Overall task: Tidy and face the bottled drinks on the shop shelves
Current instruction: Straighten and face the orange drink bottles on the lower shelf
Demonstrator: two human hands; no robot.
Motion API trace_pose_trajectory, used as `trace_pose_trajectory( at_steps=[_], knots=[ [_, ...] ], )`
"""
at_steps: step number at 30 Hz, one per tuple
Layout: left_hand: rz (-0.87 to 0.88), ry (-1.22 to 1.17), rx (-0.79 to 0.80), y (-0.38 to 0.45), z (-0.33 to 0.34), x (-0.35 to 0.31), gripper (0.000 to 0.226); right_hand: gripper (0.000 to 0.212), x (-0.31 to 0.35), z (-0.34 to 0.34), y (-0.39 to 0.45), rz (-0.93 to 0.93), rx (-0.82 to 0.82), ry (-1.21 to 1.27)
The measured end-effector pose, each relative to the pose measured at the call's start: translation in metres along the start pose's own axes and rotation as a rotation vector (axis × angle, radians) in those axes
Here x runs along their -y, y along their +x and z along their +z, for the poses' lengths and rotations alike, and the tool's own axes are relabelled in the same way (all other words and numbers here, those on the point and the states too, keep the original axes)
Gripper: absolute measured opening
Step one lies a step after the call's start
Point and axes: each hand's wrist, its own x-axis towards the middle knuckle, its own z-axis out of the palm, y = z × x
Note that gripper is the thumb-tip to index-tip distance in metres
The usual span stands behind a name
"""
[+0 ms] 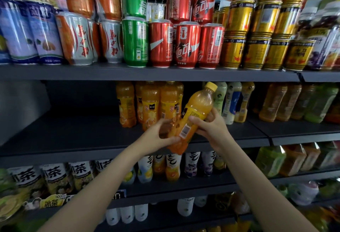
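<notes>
An orange juice bottle point(195, 114) with a yellow cap is tilted, cap up and to the right, in front of the middle shelf point(73, 136). My left hand point(160, 136) grips its lower part and my right hand point(209, 127) grips it at the label, barcode side facing me. Behind it a group of the same orange juice bottles point(150, 103) stands upright on the shelf. To their right stand pale green, white-and-blue and yellow bottles point(231, 101).
Stacked cans point(165, 44) fill the top shelf, gold ones point(257, 48) at the right. Amber and green tea bottles point(294, 101) stand at the middle shelf's right. The middle shelf's left half is bare. Iced tea bottles point(51, 178) and small drinks line the lower shelves.
</notes>
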Motion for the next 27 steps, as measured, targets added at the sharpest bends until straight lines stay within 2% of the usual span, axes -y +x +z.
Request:
trace_pose_trajectory(
  at_steps=[2,6,8,11,14,15,17,20,21,24,27],
  knots=[
    [-0.041,-0.067,0.070,-0.001,0.000,-0.002,0.073,0.064,-0.001,-0.002,-0.002,-0.007,0.087,-0.001],
    [-0.074,-0.123,0.106,-0.004,0.004,-0.003,0.054,0.064,-0.004,-0.004,-0.001,-0.017,0.199,-0.033],
    [-0.042,-0.053,0.026,-0.006,0.010,-0.002,0.056,0.063,-0.007,-0.004,0.000,-0.024,0.201,-0.042],
    [0.055,0.167,-0.240,-0.007,0.023,0.001,0.061,0.066,-0.011,0.001,0.003,-0.045,0.086,-0.150],
    [0.117,0.370,-0.426,-0.004,0.034,0.006,0.065,0.093,-0.019,0.010,0.005,-0.033,-0.077,-0.203],
    [0.132,0.409,-0.441,-0.002,0.037,0.008,0.066,0.102,-0.021,0.011,0.006,-0.041,-0.106,-0.232],
    [0.149,0.458,-0.405,0.002,0.040,0.011,0.069,0.105,-0.024,0.009,0.006,-0.069,-0.123,-0.305],
    [0.149,0.496,-0.287,0.009,0.036,0.015,0.069,0.080,-0.021,0.002,0.006,-0.107,-0.144,-0.440],
    [0.162,0.486,-0.292,0.011,0.033,0.016,0.064,0.072,-0.019,-0.002,0.007,-0.128,-0.151,-0.484],
    [0.139,0.393,-0.468,0.017,0.016,0.019,0.054,0.076,-0.014,-0.017,0.021,-0.194,-0.151,-0.582],
    [0.000,0.339,-0.619,0.025,-0.003,0.025,0.057,0.084,-0.012,-0.031,0.047,-0.172,-0.138,-0.643]
  ],
)
